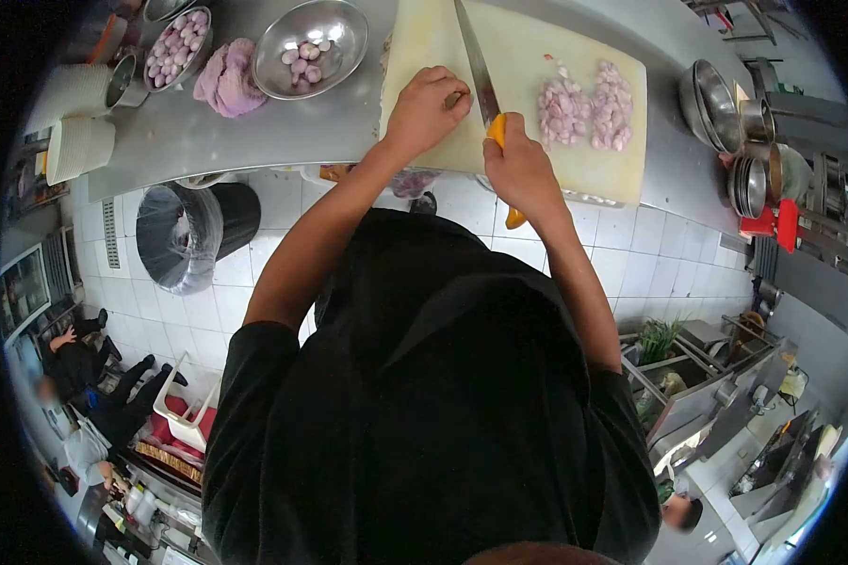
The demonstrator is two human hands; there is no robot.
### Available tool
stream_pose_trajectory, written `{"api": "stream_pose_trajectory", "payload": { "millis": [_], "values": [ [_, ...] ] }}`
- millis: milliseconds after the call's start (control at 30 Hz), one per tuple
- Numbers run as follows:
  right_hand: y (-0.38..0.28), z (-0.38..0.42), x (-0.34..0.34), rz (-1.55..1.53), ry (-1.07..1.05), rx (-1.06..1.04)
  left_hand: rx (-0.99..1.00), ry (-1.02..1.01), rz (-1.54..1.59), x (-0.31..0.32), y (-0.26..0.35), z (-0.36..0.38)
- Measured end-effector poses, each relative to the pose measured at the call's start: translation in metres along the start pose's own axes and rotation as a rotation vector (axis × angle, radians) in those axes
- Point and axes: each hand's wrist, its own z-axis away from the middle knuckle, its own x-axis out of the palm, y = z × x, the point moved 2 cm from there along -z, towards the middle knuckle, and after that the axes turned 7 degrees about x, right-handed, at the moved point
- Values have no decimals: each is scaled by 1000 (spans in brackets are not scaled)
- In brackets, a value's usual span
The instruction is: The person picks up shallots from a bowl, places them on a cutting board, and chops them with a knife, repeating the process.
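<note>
From my end I saw a blk bin (240,215) w/ a clear liner (196,264) on the white tiles (622,247), left of ctr, & a floor grate (111,233) just beside it, twd the frame's L edge. Upper L: a pink cloth (228,83) lay bunched on the steel counter (170,132), w/ stacked pale tubs (82,151) farther L. Upper R, I had SS bowls (711,108) nested on their sides, approx., & a red item (786,226) below them, too small to ID. Lower R: green stalks (660,339) in a metal rack (676,369), & a person (680,511) partly in view near the btm. Lower L: a white plastic crate (187,419), a co-worker in dark clothes (89,377) & another in a lt. top (85,452).
</note>
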Motion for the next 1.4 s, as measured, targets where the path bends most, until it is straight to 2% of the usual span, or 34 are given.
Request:
{"api": "stream_pose_trajectory", "payload": {
  "millis": [233,367,467,567,700,933,967,1067,1100,1200,1233,1333,1400],
  "values": [
    [-6,14,-5,21,-40,34,-48,6,37,-3,3,1],
    [1,-13,26,-8,47,-38,-61,2,59,-2,1,1],
    [0,-28,20,-15,40,-48,-43,8,50,-2,-2,1],
    [-9,-11,-3,-62,-93,56,-20,-13,17,-4,0,0],
    [-10,-19,27,10,60,-31,-19,15,29,-3,-1,2],
    [-11,-11,13,-31,-50,47,-13,3,4,-3,-1,1],
    [-14,-14,21,63,16,22,-11,6,3,-3,-1,1],
    [-5,-26,25,49,67,-62,-14,6,21,-5,1,-2],
    [-8,-22,14,-32,-55,58,-21,-1,34,-5,2,1],
    [-13,-12,10,-35,-89,67,9,6,2,-4,0,2],
    [-14,-16,20,12,13,4,11,14,10,-3,0,2],
    [-19,-26,20,22,70,-52,20,32,17,-6,-1,-2],
    [-16,-19,13,-2,-23,35,16,15,24,-5,2,2]
  ]
}}
